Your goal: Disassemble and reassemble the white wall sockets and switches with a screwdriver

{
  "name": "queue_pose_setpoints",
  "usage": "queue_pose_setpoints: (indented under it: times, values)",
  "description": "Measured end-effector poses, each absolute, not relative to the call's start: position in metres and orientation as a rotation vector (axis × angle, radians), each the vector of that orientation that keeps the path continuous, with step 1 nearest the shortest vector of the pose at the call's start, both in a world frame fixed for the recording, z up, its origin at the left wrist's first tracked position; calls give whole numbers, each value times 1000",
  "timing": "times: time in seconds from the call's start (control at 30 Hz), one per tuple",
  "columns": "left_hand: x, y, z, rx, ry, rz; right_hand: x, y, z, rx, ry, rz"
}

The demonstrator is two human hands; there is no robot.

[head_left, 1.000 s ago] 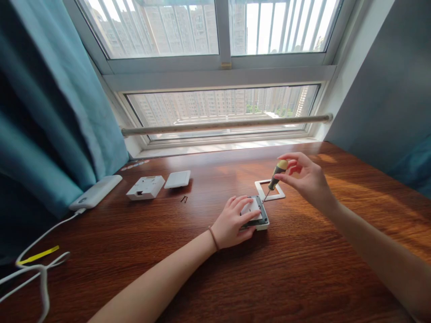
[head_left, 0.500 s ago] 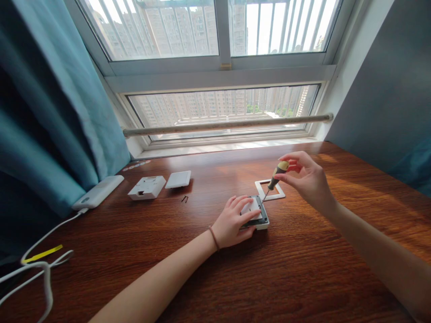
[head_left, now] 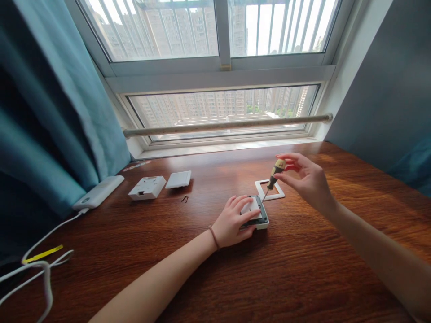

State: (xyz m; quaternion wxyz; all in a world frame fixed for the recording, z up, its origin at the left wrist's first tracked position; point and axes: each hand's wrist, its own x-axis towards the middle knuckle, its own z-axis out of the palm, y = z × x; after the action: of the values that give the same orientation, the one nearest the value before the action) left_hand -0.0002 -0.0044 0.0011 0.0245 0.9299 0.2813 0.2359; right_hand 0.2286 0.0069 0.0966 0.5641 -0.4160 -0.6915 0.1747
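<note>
My left hand wraps round a wall socket that has a white centre and a dark frame, holding it against the table; the fingers cover much of it. In my right hand, thumb and fingers grip the black and yellow handle of a screwdriver. Its shaft slants down to the socket's far right side, where the tip meets the frame; a screw there is too small to make out. Just behind the socket lies a square white cover frame, flat on the wood.
On the brown wooden table, a white mounting box, a white switch plate and two screws lie left of centre. Farther left are a white power strip, its cable and a yellow strip. A window stands behind.
The screwdriver handle has tilted slightly to the left and more upright, with my right fingers shifting along with it. My left hand and the socket have stayed in place.
</note>
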Motion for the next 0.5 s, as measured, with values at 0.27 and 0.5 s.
queue_pose_setpoints:
  times: [0.27, 0.5]
  values:
    - [0, -5, 1, 2878, 864, 760, 226, 5, 101, -839, -1568, 656]
    - [0, -4, 1, 2880, 854, 787, 227, 11, 95, -920, -1453, 674]
